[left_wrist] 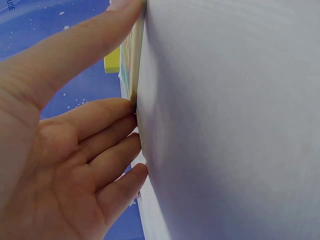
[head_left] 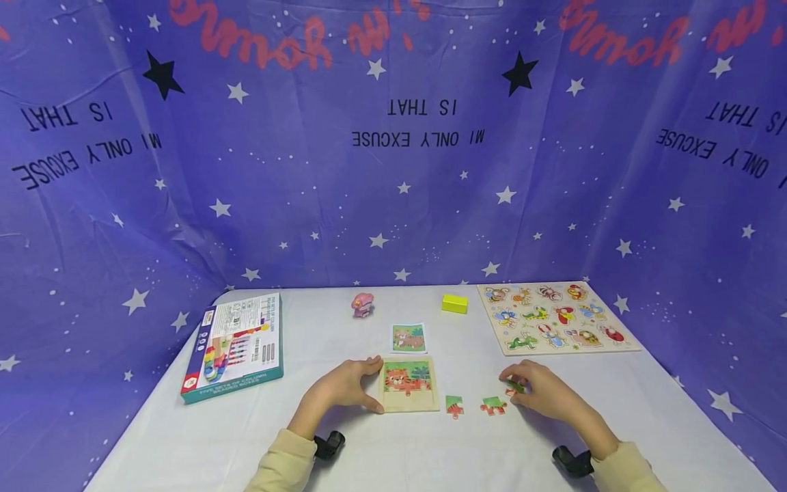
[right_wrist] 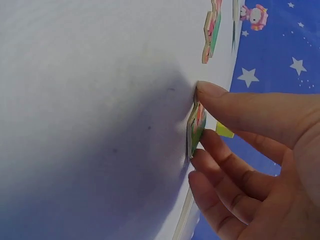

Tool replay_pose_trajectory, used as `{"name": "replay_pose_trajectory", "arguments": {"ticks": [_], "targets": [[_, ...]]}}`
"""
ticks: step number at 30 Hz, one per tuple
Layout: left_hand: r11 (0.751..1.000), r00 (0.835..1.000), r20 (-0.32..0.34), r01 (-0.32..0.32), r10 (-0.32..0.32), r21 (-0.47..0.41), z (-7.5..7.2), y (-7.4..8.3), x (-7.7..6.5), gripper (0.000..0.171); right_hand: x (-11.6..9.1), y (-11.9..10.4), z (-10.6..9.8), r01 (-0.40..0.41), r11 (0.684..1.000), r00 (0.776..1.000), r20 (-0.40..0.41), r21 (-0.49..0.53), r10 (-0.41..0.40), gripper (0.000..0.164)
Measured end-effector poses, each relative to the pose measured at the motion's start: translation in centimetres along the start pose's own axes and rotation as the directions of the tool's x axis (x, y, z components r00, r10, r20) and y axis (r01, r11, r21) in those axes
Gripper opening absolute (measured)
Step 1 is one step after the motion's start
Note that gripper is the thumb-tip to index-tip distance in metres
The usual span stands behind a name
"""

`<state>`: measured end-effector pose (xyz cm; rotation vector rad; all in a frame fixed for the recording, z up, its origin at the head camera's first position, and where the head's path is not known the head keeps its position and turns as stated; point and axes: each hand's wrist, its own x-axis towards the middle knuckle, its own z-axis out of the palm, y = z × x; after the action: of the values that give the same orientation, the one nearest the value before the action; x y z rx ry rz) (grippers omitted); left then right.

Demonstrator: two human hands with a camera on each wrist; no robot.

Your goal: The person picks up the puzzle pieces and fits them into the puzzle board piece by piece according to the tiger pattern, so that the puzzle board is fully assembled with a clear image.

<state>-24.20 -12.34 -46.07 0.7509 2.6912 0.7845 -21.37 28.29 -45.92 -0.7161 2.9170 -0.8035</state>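
A square wooden puzzle tray (head_left: 408,402) lies flat, its upper part filled with a red tiger picture. My left hand (head_left: 349,386) holds it by the left side, thumb at the near corner and fingers at the far corner; its edge (left_wrist: 136,65) shows between them in the left wrist view. My right hand (head_left: 544,393) pinches a green and red puzzle piece (right_wrist: 196,132) between thumb and fingers, low over the cloth. Two loose puzzle pieces, one striped (head_left: 454,406) and one wider (head_left: 494,406), lie between the tray and my right hand.
Beyond the tray lies a picture card (head_left: 408,337). Farther back are a pink toy figure (head_left: 362,305) and a yellow block (head_left: 455,304). A boxed bead set (head_left: 236,345) lies at left, an insect peg board (head_left: 556,318) at right. Starry cloth walls (head_left: 393,205) enclose the table.
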Motion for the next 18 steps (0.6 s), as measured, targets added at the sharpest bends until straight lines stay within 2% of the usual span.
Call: {"name": "replay_pose_trajectory", "arguments": {"ticks": [5, 12, 18], "targets": [[1.000, 1.000, 0.000, 0.000, 0.000, 0.003, 0.09, -0.04, -0.01, 0.093, 0.06, -0.03, -0.01, -0.017, 1.000, 1.000, -0.007, -0.012, 0.017, 0.041], [1.000, 1.000, -0.002, -0.008, 0.008, 0.010, 0.22, -0.05, 0.02, 0.093, -0.05, -0.06, -0.13, -0.047, 0.999, 0.999, -0.016, -0.027, 0.046, 0.027], [1.000, 1.000, -0.001, -0.005, 0.005, 0.005, 0.22, -0.06, 0.03, 0.093, -0.16, 0.30, -0.40, -0.074, 0.997, 0.997, 0.012, 0.024, 0.074, 0.026]]}}
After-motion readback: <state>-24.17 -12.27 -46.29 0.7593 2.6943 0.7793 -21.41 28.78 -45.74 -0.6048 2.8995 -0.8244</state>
